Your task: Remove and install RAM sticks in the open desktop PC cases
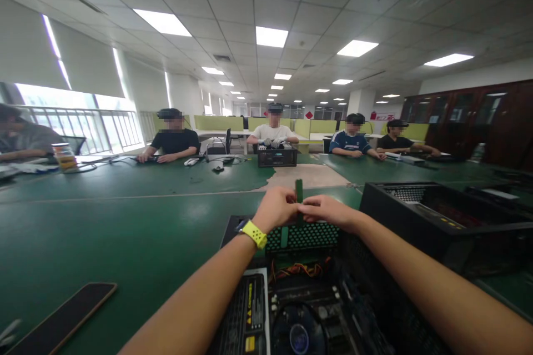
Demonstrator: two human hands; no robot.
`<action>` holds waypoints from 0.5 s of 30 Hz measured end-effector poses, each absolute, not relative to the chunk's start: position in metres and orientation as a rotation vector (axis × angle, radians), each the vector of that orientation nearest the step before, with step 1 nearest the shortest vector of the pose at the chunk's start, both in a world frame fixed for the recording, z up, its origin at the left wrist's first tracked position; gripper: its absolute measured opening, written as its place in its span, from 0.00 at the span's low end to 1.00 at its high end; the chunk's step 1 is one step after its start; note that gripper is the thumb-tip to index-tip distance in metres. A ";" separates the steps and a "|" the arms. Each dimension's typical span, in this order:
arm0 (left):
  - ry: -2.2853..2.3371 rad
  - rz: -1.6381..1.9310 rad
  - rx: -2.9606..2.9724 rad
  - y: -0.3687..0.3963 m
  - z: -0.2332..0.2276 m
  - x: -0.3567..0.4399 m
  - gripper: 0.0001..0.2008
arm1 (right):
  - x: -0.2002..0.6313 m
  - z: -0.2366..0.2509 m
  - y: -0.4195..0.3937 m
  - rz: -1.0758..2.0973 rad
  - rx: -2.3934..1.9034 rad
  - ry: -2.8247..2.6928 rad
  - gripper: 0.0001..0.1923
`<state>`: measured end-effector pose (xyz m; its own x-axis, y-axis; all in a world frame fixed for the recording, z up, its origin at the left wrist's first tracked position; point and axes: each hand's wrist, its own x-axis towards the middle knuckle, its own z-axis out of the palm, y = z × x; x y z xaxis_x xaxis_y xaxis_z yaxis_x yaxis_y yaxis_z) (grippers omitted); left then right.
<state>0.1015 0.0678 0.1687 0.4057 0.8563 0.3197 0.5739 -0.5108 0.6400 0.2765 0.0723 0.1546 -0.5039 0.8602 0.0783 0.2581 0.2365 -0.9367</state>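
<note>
Nearest the camera, an open computer case (291, 310) sits on the green table (125, 216), with its power supply (250, 316) at lower left and a round fan (297, 335) beside it. Above the case, the left hand (275, 208), with a yellow watch band (255, 234) on its wrist, and the right hand (327, 210) meet, fingers pinched shut on a thin green strip (298, 191) held upright between them. Left of the case lies a dark phone (66, 316). Farther off, 4 people sit along the table behind a small black case (277, 156).
</note>
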 end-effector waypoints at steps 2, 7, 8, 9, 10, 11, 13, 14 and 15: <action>1.183 0.977 2.224 0.068 0.166 0.094 0.07 | 0.279 0.153 0.073 1.228 -0.980 -2.035 0.20; 0.955 0.956 2.149 0.069 0.159 0.094 0.07 | 0.277 0.145 0.079 1.010 -0.944 -2.228 0.17; 0.951 0.928 2.119 0.069 0.158 0.095 0.08 | 0.277 0.145 0.079 0.944 -0.995 -2.262 0.16; 0.958 0.894 2.086 0.069 0.157 0.095 0.09 | 0.278 0.146 0.078 0.884 -1.064 -2.287 0.15; 0.966 0.863 2.056 0.069 0.157 0.095 0.10 | 0.279 0.147 0.077 0.841 -1.135 -2.306 0.15; 0.975 0.840 2.029 0.069 0.157 0.094 0.11 | 0.280 0.149 0.075 0.820 -1.200 -2.330 0.15; 0.992 0.835 2.027 0.071 0.158 0.093 0.12 | 0.282 0.151 0.071 0.791 -1.313 -2.447 0.14; 1.009 0.858 2.082 0.071 0.158 0.092 0.11 | 0.282 0.151 0.069 0.761 -1.379 -2.548 0.14; 1.035 0.891 2.168 0.071 0.158 0.092 0.10 | 0.281 0.149 0.067 0.719 -1.447 -2.658 0.13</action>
<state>0.0921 0.0711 0.1584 0.4780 0.8183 0.3193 0.4372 -0.5369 0.7215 0.2814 0.0671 0.1486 -0.5666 0.8021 -0.1886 0.7878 0.4601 -0.4096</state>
